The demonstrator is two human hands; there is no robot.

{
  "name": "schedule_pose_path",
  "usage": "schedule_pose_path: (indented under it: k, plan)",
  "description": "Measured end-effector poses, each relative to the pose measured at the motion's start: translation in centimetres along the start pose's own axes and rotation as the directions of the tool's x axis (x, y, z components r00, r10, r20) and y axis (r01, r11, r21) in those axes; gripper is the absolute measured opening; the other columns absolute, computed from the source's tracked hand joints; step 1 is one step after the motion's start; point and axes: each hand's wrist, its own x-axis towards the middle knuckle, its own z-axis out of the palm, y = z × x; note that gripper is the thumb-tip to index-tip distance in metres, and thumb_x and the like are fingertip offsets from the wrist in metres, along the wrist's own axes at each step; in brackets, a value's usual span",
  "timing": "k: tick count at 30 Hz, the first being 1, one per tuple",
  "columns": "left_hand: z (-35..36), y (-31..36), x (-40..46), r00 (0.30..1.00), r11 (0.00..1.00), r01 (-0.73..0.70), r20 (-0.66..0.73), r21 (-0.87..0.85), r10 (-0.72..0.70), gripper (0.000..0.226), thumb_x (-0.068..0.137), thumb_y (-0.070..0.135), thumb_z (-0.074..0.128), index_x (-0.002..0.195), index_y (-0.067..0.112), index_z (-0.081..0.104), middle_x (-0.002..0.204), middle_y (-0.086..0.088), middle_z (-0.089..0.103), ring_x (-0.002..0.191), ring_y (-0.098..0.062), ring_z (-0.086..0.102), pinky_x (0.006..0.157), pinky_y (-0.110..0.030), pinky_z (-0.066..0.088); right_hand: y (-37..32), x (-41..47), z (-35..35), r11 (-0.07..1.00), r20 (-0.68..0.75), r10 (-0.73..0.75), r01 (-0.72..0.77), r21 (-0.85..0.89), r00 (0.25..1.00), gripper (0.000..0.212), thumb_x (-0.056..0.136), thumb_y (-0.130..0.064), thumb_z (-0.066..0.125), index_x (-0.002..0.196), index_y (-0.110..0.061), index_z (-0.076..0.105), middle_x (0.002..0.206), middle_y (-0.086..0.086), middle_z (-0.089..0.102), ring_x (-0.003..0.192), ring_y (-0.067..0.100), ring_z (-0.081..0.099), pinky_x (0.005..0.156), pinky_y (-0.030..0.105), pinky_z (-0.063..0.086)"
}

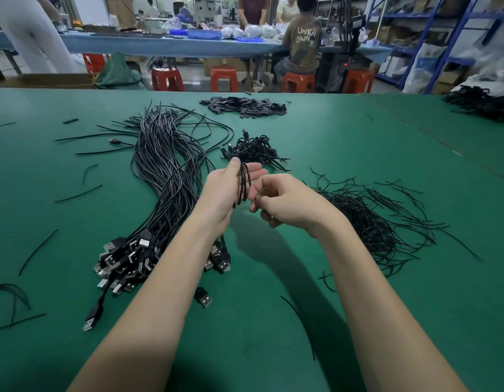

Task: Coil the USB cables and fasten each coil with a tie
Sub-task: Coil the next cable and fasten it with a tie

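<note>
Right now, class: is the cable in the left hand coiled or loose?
Coiled: the cable hangs in several loops from the left hand. Whether a tie is on it, cannot tell.

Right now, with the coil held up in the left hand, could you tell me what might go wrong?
1. The coil is pinched only between thumb and fingers of the left hand; a slack grip could let the loops spring apart.
2. The right hand seems to pinch a thin tie, barely visible; it could slip out.
3. The coil hangs above the loose cable bundle, so a dangling end might snag there.
</note>
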Motion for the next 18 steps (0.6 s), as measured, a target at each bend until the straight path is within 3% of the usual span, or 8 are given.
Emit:
schedule_pose_path:
  k: [4,8,12,14,17,18]
  plan:
    - [0.4,-0.3,0.0,0.999,1.000,0.014,0.034,0.015,-0.014,0.048,0.109,0.035,0.032,0.097,0.013,0.073,0.097,-0.004,0.078,0.092,-0.015,0.074,0.078,-0.029,0.052,0.3,0.1,0.5,1.000,-0.011,-0.007,0.007,0.009,1.000,0.026,0.096,0.006,0.042,0.090,-0.009,0.062,0.083,0.005,0.066,0.055,0.013,0.051,0.051,0.022,0.047]
    - [0.5,-0.2,0.0,0.999,1.000,0.001,-0.051,0.001,-0.001,0.045,0.109,0.035,0.035,0.083,0.014,0.066,0.073,0.002,0.072,0.061,-0.014,0.068,0.046,-0.023,0.046,0.7,0.4,0.6,0.996,0.017,0.000,-0.002,0.086,1.000,0.026,0.096,0.008,0.049,0.090,-0.007,0.070,0.084,0.008,0.067,0.054,0.011,0.052,0.052,0.019,0.049]
    - [0.8,0.1,0.0,0.998,0.938,0.020,-0.049,-0.345,-0.039,0.040,0.110,0.032,0.032,0.078,0.016,0.049,0.051,0.009,0.040,0.056,-0.016,0.060,0.053,-0.023,0.050,1.5,0.1,-0.2,0.978,0.117,-0.004,-0.020,0.206,0.993,0.022,0.093,0.007,0.060,0.088,-0.007,0.076,0.086,0.009,0.069,0.064,0.012,0.055,0.060,0.019,0.049]
    - [0.4,0.6,-0.2,0.998,0.860,0.064,0.026,-0.507,-0.059,0.041,0.110,0.032,0.029,0.073,0.019,0.042,0.049,0.011,0.029,0.049,-0.009,0.044,0.048,-0.018,0.041,2.1,0.0,-1.1,0.975,0.172,0.013,-0.051,0.218,0.985,0.024,0.094,0.001,0.062,0.086,-0.015,0.076,0.092,0.005,0.074,0.073,0.010,0.064,0.068,0.018,0.051]
    - [-0.6,1.3,-0.6,0.959,0.760,0.232,0.275,-0.607,-0.073,0.043,0.109,0.032,0.030,0.069,0.021,0.038,0.056,0.011,0.019,0.046,-0.005,0.028,0.046,-0.016,0.026,2.9,0.4,-2.0,0.909,0.040,0.097,-0.105,0.404,0.994,0.009,0.099,-0.016,0.064,0.101,-0.017,0.073,0.108,0.005,0.078,0.083,0.013,0.071,0.076,0.024,0.055]
    - [-0.7,1.4,-0.8,0.933,0.753,0.281,0.353,-0.595,-0.069,0.042,0.109,0.032,0.031,0.069,0.021,0.038,0.059,0.011,0.016,0.046,-0.004,0.027,0.046,-0.016,0.025,3.1,0.6,-2.2,0.879,0.007,0.106,-0.097,0.467,0.994,0.013,0.099,-0.025,0.064,0.108,-0.018,0.071,0.109,0.003,0.078,0.084,0.014,0.072,0.077,0.026,0.056]
